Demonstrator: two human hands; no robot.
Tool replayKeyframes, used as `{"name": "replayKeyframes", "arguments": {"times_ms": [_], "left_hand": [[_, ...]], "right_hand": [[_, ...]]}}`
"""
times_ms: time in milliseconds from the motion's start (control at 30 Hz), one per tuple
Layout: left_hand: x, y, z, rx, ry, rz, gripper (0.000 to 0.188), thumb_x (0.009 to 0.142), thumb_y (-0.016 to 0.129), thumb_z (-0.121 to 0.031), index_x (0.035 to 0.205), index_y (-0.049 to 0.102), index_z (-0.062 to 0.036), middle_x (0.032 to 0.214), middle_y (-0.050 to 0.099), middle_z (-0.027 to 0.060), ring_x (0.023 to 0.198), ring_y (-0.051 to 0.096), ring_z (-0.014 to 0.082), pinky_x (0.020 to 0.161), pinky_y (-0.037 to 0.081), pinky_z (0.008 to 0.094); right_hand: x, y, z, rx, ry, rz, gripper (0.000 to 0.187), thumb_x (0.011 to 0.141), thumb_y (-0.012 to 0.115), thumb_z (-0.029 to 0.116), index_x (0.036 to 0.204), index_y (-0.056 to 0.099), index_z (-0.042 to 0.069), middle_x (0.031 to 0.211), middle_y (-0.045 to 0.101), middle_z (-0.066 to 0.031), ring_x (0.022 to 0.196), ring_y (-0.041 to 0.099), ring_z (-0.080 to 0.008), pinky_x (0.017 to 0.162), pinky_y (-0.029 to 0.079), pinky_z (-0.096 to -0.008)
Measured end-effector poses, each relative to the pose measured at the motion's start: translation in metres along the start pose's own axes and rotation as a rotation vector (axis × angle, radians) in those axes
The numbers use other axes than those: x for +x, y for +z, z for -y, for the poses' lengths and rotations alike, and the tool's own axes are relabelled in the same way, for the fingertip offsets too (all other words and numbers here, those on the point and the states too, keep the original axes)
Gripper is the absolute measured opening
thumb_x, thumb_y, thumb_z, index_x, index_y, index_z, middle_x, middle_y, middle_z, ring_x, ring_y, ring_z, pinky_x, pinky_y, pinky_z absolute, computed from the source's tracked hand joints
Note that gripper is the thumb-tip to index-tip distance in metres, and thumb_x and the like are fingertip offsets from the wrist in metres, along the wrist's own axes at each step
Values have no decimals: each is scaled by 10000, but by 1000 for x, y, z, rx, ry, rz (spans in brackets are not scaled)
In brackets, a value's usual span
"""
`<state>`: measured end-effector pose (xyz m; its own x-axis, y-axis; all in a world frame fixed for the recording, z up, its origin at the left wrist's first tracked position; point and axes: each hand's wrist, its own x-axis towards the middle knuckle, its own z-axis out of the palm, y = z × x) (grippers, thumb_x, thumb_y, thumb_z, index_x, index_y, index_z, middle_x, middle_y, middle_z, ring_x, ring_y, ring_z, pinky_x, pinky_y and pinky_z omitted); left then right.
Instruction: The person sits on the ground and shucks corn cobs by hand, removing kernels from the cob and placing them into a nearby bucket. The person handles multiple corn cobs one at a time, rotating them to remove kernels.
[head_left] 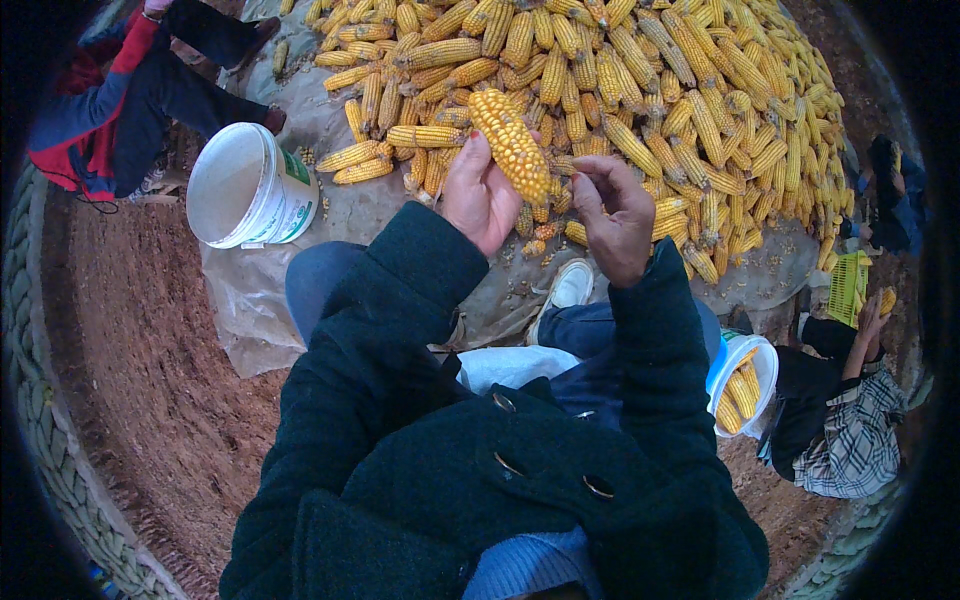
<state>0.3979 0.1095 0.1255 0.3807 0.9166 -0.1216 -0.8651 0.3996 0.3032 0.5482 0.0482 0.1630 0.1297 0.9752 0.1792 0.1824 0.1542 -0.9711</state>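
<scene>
A yellow corn cob [508, 145] stands tilted in my left hand [480, 200], which is closed round its lower part with the thumb along its side. Its husk is off and its kernels are on. Just right of the cob is my right hand [618, 215], with fingers curled and thumb and fingertips drawn together. Whether a small bit is pinched there I cannot make out against the cobs behind. Beyond both hands rises a large pile of husked corn cobs [690, 110].
A white bucket [225, 190] lies tilted at left on a grey sheet [255, 310]. At my right stands a white bucket [724, 412] with several cobs. A yellow-green basket [848, 290] is farther right. Other people sit at left [110, 120] and right [840, 430], one holding a cob.
</scene>
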Motion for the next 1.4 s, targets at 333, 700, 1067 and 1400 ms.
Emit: {"name": "replayKeyframes", "arguments": {"times_ms": [333, 700, 1067, 1400], "left_hand": [[1, 1, -2, -7, 18, -50, 336, 998, 402, -230, 1247, 429, -5, 1199, 544, 148, 1122, 535, 279, 1002, 412, 443], [1, -2, 2, 65, 36, -5, 372, 968, 482, -263, 1255, 443, -30, 1203, 552, 143, 1120, 540, 271, 997, 424, 434], [1, -3, 3, 65, 44, -6, 344, 969, 483, -238, 1240, 450, -29, 1182, 561, 131, 1120, 542, 264, 989, 432, 445], [-3, 4, 6, 154, 40, 26, 377, 984, 443, -286, 1265, 436, -34, 1201, 555, 128, 1139, 527, 268, 983, 435, 445]], "right_hand": [[4, -4, 8, -135, -78, 84, 195, 876, 604, 7, 1070, 613, -9, 887, 604, -45, 803, 568, -102, 726, 469, -227], [5, -1, 8, -124, -82, 29, 269, 843, 633, -18, 1111, 612, -20, 933, 623, -70, 878, 591, -127, 770, 468, -236], [6, 1, 1, -150, -218, 50, 334, 803, 694, 31, 1123, 605, -5, 908, 584, -87, 761, 570, -140, 635, 469, -257], [6, 3, -1, -224, -164, 34, 126, 847, 656, 65, 943, 622, -9, 781, 564, -90, 704, 559, -153, 594, 438, -275]]}}
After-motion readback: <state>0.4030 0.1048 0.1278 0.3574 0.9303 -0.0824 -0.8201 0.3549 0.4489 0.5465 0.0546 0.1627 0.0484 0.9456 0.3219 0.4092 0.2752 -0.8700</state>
